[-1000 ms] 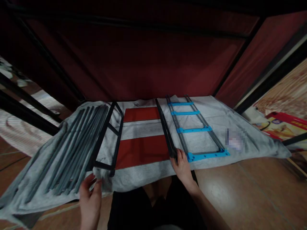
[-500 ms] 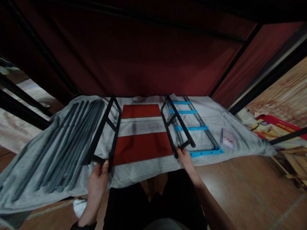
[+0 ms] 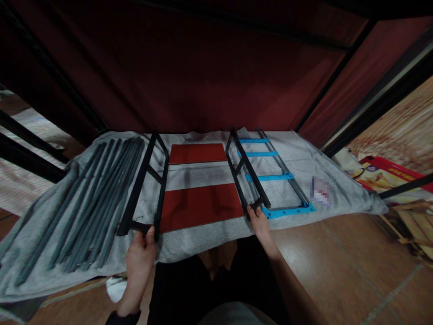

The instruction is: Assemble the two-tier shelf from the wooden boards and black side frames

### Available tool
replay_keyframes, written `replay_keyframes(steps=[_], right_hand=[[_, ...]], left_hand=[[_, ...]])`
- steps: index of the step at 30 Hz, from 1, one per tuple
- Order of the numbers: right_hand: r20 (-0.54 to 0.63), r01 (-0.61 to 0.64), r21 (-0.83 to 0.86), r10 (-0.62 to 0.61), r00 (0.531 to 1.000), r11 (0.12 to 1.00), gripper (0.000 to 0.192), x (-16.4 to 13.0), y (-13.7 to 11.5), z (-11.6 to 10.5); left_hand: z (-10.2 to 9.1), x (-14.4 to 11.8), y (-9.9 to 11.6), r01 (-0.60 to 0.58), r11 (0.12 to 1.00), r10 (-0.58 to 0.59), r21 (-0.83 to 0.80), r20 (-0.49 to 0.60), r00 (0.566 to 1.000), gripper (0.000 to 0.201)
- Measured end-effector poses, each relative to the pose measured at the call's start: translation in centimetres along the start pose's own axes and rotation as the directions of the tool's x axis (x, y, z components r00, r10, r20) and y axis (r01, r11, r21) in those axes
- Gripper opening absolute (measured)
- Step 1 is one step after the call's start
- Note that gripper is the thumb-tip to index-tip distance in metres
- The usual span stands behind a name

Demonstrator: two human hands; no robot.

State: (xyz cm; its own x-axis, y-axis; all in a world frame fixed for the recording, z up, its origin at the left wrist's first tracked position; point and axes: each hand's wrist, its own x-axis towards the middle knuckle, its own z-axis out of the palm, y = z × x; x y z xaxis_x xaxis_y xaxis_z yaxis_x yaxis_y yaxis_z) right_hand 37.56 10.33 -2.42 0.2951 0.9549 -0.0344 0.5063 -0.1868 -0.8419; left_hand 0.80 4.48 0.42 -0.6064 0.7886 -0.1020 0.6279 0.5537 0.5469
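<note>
Black frames [image 3: 149, 180]: 2, one per hand | red panels [image 3: 199, 205]: 2 | blue crossbars [image 3: 267, 177]: 4

Grey rods [image 3: 81, 198], red panels [image 3: 199, 205] and a blue-runged frame [image 3: 275, 178] lie on grey cloth [image 3: 338, 180].

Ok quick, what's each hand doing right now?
Left hand: closed on the near end of the left black frame.
Right hand: closed on the near end of the right black frame.

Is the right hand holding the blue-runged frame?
No, the right hand grips a black metal frame; the blue-runged frame lies beside it.
</note>
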Motion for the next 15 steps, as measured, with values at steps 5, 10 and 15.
replay_keyframes(steps=[5,10,15], right_hand=[[0.025,-0.039,0.016,0.038,0.999,0.999,0.045,0.6,0.1,-0.6],[0.024,-0.060,-0.040,0.061,0.998,0.997,0.045,0.5,0.5,-0.6],[0.038,-0.047,-0.072,0.049,0.998,0.996,0.044,-0.1,0.8,-0.3]], left_hand=[[0.3,0.8,-1.7,-0.073,0.986,0.062,-0.148,-0.073,0.995,0.043],[0.6,0.7,-2.1,-0.108,0.978,0.095,-0.180,-0.078,0.992,0.041],[1.3,0.8,-3.4,-0.182,0.940,0.184,-0.290,-0.018,0.983,0.036]])
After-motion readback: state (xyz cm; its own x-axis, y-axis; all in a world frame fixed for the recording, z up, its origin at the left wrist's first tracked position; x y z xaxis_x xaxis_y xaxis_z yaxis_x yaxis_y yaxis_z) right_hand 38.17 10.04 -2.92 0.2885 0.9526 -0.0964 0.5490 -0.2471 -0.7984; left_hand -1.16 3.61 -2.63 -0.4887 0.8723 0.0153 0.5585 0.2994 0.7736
